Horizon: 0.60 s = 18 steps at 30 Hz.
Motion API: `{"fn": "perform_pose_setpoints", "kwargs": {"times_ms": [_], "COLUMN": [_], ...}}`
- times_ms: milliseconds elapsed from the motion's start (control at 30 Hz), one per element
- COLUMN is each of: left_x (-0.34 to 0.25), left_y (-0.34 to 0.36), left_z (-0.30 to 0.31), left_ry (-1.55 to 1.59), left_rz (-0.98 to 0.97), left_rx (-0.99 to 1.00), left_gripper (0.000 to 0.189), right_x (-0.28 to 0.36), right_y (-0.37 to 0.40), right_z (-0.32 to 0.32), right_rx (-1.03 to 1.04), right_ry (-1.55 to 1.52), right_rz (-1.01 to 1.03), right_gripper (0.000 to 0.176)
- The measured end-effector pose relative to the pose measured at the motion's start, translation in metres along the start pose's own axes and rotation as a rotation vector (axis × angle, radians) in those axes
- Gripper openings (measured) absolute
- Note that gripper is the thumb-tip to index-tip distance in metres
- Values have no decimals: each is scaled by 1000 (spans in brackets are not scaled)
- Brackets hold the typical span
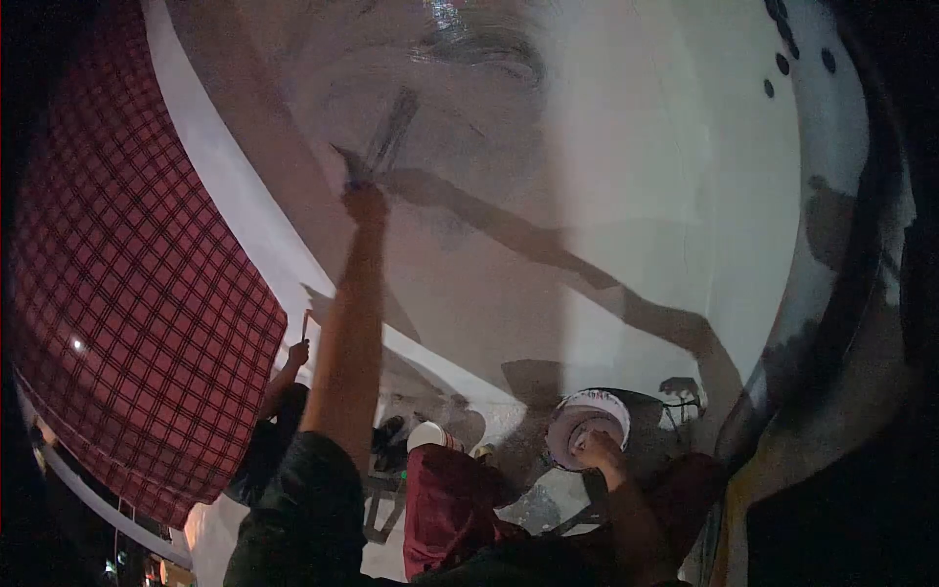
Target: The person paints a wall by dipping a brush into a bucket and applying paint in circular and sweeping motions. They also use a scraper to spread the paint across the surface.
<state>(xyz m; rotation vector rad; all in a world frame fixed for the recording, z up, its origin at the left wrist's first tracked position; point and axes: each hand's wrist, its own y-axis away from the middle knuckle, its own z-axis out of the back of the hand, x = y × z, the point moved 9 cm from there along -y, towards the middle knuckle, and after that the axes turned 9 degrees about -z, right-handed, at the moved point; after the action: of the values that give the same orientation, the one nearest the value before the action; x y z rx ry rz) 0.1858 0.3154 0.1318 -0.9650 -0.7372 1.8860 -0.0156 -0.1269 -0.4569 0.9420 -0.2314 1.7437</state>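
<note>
My left hand (365, 203) reaches up to the wall, closed around a putty knife (354, 164) whose blade lies against the grey surface. Dark wet-looking streaks (393, 127) run across the wall beside the blade. Low down, my right hand (597, 449) is closed at the near rim of a pale bucket (599, 398), with its fingers over the inside. What lies in the bucket is hard to make out. My left arm's shadow falls across the wall to the right.
Another person's hand (299, 352) holds a thin tool at the left, below a red checked panel (147, 284). A second white bucket (430, 435) stands near my knees. A pale ledge (245, 196) slants along the wall. Dark round spots (782, 65) mark the upper right.
</note>
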Motion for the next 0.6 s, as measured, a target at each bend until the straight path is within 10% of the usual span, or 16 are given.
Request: {"fn": "perform_pose_setpoints", "kwargs": {"times_ms": [133, 333, 600], "left_x": [-141, -286, -218], "left_y": [152, 164, 113], "left_z": [47, 104, 97], "left_ry": [548, 408, -336], "left_rz": [198, -517, -1461], "left_rx": [-184, -10, 237], "left_gripper": [51, 49, 42], "right_x": [-5, -4, -27], "right_y": [2, 0, -24], "right_z": [-4, 0, -31], "right_rx": [-3, -28, -16], "right_ry": [4, 71, 78], "right_rz": [1, 34, 16], "right_gripper": [33, 33, 30]}}
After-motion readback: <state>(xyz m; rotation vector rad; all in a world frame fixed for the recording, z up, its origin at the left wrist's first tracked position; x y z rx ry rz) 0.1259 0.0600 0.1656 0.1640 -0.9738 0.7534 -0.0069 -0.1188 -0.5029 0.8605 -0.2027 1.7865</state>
